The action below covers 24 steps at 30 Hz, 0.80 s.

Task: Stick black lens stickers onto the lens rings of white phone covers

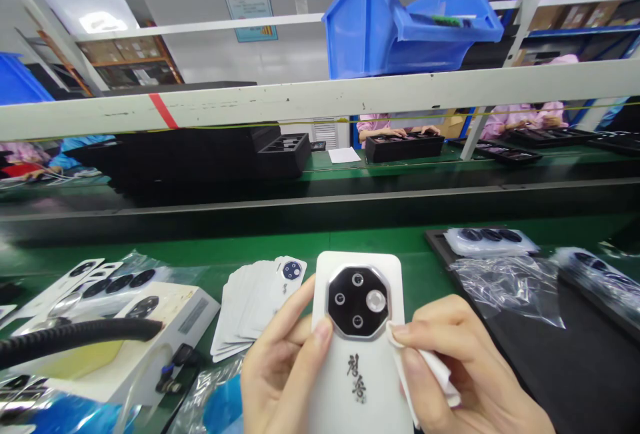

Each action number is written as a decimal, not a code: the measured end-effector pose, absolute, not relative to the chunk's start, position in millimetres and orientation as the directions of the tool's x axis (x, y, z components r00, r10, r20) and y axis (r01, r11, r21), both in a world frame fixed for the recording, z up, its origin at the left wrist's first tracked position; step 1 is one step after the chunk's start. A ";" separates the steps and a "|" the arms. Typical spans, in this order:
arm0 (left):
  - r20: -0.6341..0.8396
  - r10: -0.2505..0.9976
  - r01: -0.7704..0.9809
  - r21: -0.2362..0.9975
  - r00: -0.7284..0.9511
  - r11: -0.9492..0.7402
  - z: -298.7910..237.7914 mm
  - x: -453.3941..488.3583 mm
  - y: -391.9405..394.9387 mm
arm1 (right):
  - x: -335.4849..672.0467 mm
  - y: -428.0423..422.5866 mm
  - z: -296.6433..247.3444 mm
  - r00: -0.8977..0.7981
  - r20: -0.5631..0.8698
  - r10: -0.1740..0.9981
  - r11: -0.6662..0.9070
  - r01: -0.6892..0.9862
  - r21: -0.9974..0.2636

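A white phone back cover with a black octagonal camera plate and dark characters on it is upright in front of me. My left hand grips its left edge, thumb on the face beside the camera plate. My right hand pinches a small white cloth and presses it against the cover's right edge just below the camera plate.
A fanned stack of white covers lies left of the held one. Further left stand a white device box and a black hose. Bagged covers and black trays lie right. Other people work across the conveyor.
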<state>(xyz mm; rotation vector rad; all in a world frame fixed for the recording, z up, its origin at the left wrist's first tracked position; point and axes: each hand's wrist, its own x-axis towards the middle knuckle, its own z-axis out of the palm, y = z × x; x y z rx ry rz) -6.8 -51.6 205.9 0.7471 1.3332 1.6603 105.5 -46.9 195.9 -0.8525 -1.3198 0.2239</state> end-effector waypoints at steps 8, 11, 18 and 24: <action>-0.082 0.891 -0.286 0.957 -0.447 -0.056 207.1 -7.1 -51.7 | 106.0 -48.8 196.2 0.258 0.765 0.590 0.683 0.345 -0.644; -0.071 0.882 -0.281 0.957 -0.466 -0.072 208.4 -6.8 -52.2 | 107.7 -48.1 195.8 0.208 0.794 0.572 0.692 0.397 -0.603; 0.059 0.845 -0.147 0.976 -0.531 -0.160 205.1 -3.7 -54.6 | 114.1 -44.9 182.5 -0.057 0.870 0.490 0.635 0.708 -0.311; 0.119 0.799 -0.090 0.973 -0.590 -0.212 202.9 -0.1 -55.7 | 116.8 -40.8 173.6 -0.248 0.877 0.413 0.650 0.754 -0.093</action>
